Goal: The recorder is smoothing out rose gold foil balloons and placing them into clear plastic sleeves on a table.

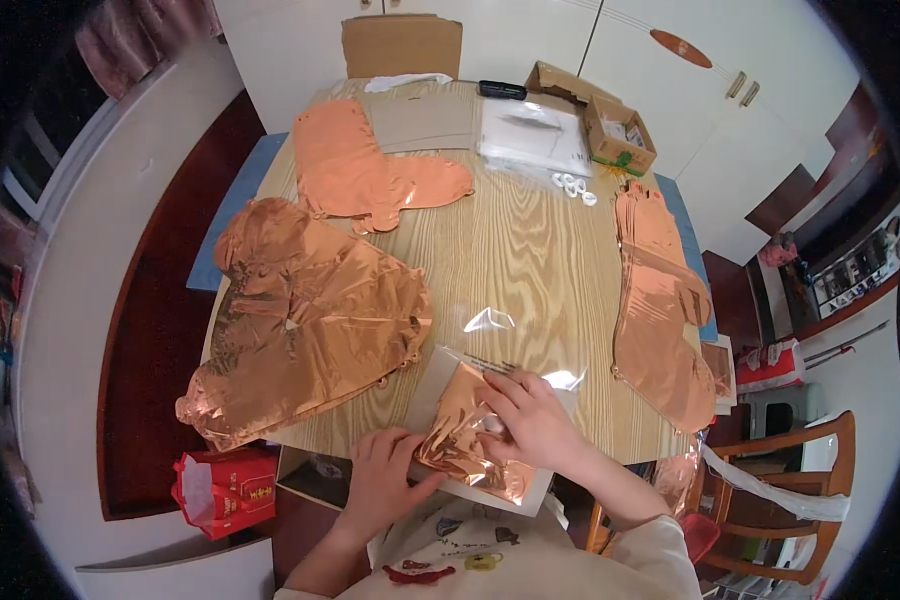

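A folded rose-gold foil balloon (pixel 462 430) lies partly inside a clear plastic bag (pixel 510 375) on a white card at the table's near edge. My left hand (pixel 385 475) presses on the balloon's left end, fingers curled over the foil. My right hand (pixel 530 415) holds the bag's opening and the foil at its upper right. Both hands touch the same packet.
On the wooden table (pixel 530 250) lie a big flat foil balloon (pixel 305 320) at left, another (pixel 365 170) behind it, and a stack of foil balloons (pixel 660 300) at right. Clear bags (pixel 532 135), a cardboard box (pixel 620 135), a red bag (pixel 225 490) on the floor, a wooden chair (pixel 790 480).
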The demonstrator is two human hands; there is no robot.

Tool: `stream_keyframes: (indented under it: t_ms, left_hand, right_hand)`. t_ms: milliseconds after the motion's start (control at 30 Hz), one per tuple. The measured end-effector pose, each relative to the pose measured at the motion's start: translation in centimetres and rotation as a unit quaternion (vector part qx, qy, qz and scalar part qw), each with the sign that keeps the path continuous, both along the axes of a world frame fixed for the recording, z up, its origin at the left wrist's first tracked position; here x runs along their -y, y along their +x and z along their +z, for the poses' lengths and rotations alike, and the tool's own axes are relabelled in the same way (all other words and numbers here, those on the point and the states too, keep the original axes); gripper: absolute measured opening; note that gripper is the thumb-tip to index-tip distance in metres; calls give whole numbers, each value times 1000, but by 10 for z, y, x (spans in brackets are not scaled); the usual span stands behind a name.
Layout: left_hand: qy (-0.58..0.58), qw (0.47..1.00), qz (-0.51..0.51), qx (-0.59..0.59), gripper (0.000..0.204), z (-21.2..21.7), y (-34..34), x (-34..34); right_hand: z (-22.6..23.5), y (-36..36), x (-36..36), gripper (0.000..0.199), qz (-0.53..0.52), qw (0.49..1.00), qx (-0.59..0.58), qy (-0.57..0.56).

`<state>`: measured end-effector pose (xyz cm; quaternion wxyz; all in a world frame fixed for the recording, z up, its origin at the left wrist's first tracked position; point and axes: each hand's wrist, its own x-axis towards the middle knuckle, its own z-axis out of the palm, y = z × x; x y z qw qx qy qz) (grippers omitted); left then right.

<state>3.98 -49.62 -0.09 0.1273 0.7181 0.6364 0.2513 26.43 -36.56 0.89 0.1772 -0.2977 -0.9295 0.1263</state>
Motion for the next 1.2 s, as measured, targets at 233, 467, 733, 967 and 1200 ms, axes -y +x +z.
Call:
stream_keyframes:
  t_ms: [233, 467, 733, 967, 1200]
  left_hand:
    - [14, 999, -22, -19, 51, 2, 5, 10]
    - [10, 994, -92, -49, 41, 7, 11, 20]
    - [-34, 995, -82, 44, 30, 0, 16, 31]
    - [56, 980, -94, -165, 36, 19, -20, -22]
    - [32, 966, -124, -224, 45, 14, -22, -42]
  right_hand:
    - [4, -6, 6, 44, -21, 998, 20, 49]
    - [3, -12, 2, 37, -37, 997, 9, 72]
    - [-2, -9, -3, 42, -5, 996, 36, 81]
    - [29, 2, 29, 52, 83, 996, 34, 10]
    - [7, 0, 54, 49, 99, 994, 20, 53]
